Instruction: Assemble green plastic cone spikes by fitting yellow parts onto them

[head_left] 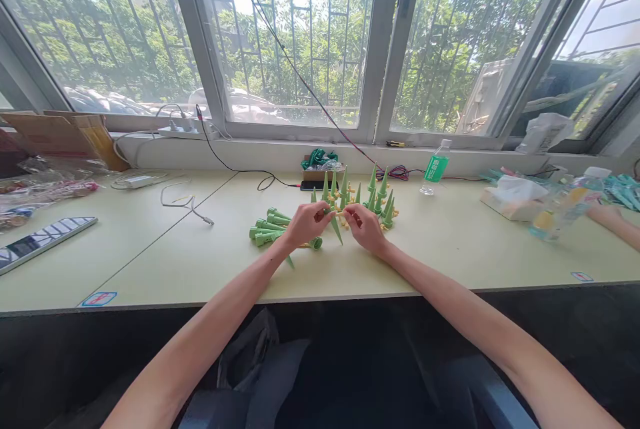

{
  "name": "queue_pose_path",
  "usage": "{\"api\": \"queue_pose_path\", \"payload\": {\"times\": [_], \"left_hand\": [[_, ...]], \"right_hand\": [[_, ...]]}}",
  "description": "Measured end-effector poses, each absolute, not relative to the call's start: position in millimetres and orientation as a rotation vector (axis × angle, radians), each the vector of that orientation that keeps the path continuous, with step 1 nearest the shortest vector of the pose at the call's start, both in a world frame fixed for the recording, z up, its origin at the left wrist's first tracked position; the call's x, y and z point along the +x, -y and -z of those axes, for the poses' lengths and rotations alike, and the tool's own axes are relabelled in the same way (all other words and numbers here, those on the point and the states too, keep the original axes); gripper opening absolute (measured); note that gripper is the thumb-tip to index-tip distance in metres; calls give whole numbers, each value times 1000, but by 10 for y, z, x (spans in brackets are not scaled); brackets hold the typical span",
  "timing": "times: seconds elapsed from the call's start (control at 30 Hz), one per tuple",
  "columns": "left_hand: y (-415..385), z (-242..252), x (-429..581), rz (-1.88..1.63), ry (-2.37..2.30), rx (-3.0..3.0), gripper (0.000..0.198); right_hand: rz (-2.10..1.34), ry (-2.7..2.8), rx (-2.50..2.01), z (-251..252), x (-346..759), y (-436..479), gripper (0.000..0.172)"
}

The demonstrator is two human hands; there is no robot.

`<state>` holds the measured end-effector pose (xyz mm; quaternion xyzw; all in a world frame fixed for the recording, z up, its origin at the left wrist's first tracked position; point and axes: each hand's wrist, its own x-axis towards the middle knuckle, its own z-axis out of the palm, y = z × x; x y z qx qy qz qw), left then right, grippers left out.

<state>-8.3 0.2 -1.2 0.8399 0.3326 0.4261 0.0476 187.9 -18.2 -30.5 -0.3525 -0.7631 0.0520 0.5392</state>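
Note:
My left hand (306, 222) is closed in a pinch on a green plastic watering spike (337, 232), whose point hangs down toward the table. Opposite it, my right hand (367, 226) pinches a small yellow valve piece (341, 214) at the top of that spike. Fingers partly hide where the two parts meet. Just beyond my hands, several green spikes with yellow pieces (384, 204) stand point up in a cluster. Beside and under my left wrist lie several loose green spikes (265, 232) with their wide ends facing left.
A small box with green wrapping (316, 174) and a phone (320, 185) are behind the cluster. Farther right stand a bottle (435, 168) and a tissue box (513, 199). Cables (193, 206) lie at left. Another person's arm (617, 221) rests at the right edge.

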Motion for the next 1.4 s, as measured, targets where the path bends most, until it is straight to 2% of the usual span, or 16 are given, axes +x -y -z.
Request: {"api": "queue_pose_path", "payload": {"times": [1.1, 1.4], "left_hand": [[1, 5, -70, -1315, -960, 2587, 23], [-7, 31, -78, -1283, -892, 2649, 30]], "right_hand": [[-177, 1855, -805, 336, 1922, 119, 26], [-173, 1835, -844, 326, 1910, 133, 30]]}}
